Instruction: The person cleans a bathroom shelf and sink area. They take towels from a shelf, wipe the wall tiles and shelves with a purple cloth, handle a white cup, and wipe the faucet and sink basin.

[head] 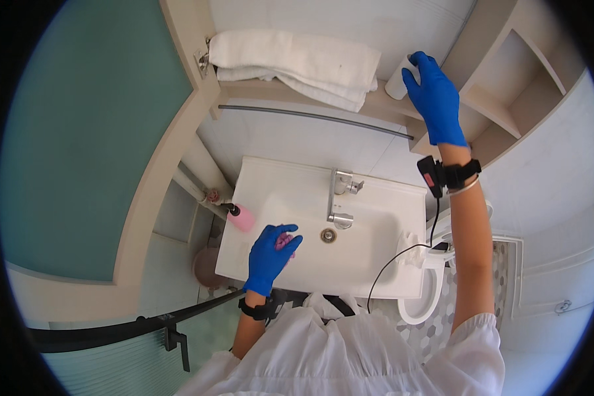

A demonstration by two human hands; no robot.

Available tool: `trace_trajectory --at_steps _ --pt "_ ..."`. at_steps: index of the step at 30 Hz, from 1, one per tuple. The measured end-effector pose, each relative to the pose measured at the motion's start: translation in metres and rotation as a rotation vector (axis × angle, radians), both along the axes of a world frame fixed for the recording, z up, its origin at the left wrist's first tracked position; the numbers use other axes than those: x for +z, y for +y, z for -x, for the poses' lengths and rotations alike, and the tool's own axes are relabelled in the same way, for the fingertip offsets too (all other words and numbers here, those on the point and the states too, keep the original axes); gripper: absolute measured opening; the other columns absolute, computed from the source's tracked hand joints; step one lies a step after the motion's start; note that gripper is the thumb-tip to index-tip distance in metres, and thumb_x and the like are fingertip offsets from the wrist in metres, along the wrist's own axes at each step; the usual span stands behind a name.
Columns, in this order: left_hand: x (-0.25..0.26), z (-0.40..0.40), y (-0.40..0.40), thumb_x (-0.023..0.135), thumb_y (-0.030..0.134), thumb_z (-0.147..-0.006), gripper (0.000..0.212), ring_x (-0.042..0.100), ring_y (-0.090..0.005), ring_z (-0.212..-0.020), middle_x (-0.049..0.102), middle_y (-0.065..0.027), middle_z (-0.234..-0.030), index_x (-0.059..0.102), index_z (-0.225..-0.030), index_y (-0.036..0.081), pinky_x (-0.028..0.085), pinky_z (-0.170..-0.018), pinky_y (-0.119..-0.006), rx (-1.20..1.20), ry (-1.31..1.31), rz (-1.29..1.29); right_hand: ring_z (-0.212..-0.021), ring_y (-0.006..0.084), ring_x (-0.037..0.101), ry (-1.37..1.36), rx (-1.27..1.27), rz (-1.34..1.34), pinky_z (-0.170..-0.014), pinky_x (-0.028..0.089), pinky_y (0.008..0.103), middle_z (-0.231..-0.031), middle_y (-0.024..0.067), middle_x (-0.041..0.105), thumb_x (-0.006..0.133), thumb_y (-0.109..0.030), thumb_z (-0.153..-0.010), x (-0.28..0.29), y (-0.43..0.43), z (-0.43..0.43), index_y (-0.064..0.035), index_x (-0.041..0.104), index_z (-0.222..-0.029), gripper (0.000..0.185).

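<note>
In a blue glove, my right hand (434, 96) is raised to the wall shelf (393, 105), its fingers around the upper part of a white cylindrical container (398, 81). The container stands tilted in the view, close to the shelf's right end; its far side is hidden by my fingers. My left hand (271, 255), gloved too, is over the left part of the white washbasin (321, 270), closed around a crumpled pink cloth (284, 241). A chrome faucet (340, 198) reaches over the basin toward the drain (328, 235).
Folded white towels (297, 59) lie on the shelf, above a metal rail (317, 117). A pink spray bottle (241, 218) stands at the basin's left rim. White crumpled material (411, 250) rests on the right rim. Open cubbies (515, 94) flank the shelf; a cable (401, 252) hangs from my right wrist.
</note>
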State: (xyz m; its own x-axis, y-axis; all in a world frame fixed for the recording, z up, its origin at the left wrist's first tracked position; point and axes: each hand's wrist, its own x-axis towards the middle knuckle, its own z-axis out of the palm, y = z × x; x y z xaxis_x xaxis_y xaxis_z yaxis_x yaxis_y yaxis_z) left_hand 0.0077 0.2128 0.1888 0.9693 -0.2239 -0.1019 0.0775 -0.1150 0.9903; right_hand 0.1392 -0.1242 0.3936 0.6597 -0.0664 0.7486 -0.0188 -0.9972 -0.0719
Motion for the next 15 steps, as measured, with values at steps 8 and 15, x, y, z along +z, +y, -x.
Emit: trace_trajectory --at_steps 8,15 --pt "-0.048 0.039 0.055 0.069 0.023 -0.081 0.026 0.060 -0.0107 -0.060 0.056 -0.0040 -0.077 0.063 -0.102 0.009 0.049 -0.056 -0.025 -0.144 -0.112 -0.406 -0.114 0.0279 0.053 -0.281 0.165 0.081 -0.087 0.047 0.0376 -0.135 0.0122 0.044 0.062 -0.028 -0.085 -0.004 0.009 0.014 -0.0183 0.054 -0.122 0.039" --pt "-0.126 0.052 0.112 0.070 0.023 -0.080 0.043 0.059 -0.0117 -0.064 0.058 -0.0041 -0.075 0.054 -0.118 0.009 0.050 -0.062 -0.027 0.201 0.254 -0.325 -0.105 0.0185 0.058 0.023 0.408 -0.232 -0.083 0.045 0.0266 -0.121 0.0090 0.058 0.055 -0.005 -0.090 -0.062 0.042 0.142 -0.0055 0.060 -0.112 0.023"
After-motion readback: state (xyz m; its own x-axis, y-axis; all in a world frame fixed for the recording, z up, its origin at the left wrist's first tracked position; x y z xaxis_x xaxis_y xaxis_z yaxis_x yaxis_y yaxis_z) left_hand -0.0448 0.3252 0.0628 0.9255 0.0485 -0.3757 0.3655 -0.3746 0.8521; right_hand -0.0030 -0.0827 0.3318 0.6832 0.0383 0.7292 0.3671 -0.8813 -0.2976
